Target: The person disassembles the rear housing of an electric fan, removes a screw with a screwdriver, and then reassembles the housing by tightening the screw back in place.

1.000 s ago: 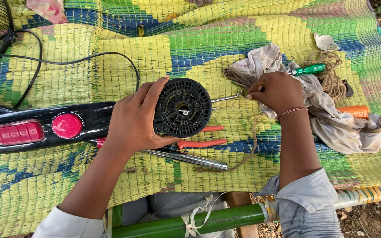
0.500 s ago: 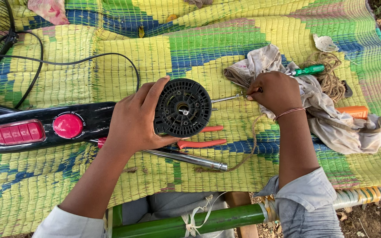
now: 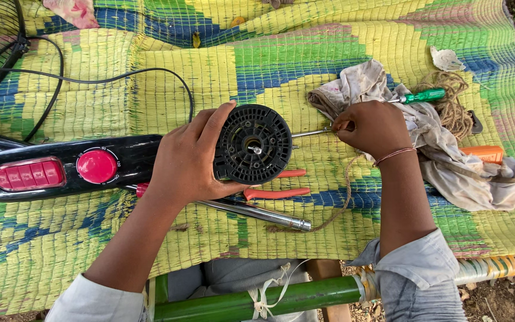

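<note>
Left hand (image 3: 189, 164) gripping black round motor housing (image 3: 253, 144), fingers curled around it; right hand (image 3: 375, 126) pinching thin metal rod (image 3: 311, 132) beside housing, still outside; red pliers (image 3: 275, 192) below fingers, green screwdriver (image 3: 424, 95) and rag (image 3: 448, 167) beyond.

Bare mat (image 3: 257, 53) lay open toward the far edge; pliers (image 3: 275, 192), a chrome tube (image 3: 257, 213) and crumpled rag (image 3: 448, 161) crowded the near edge and right side.
</note>
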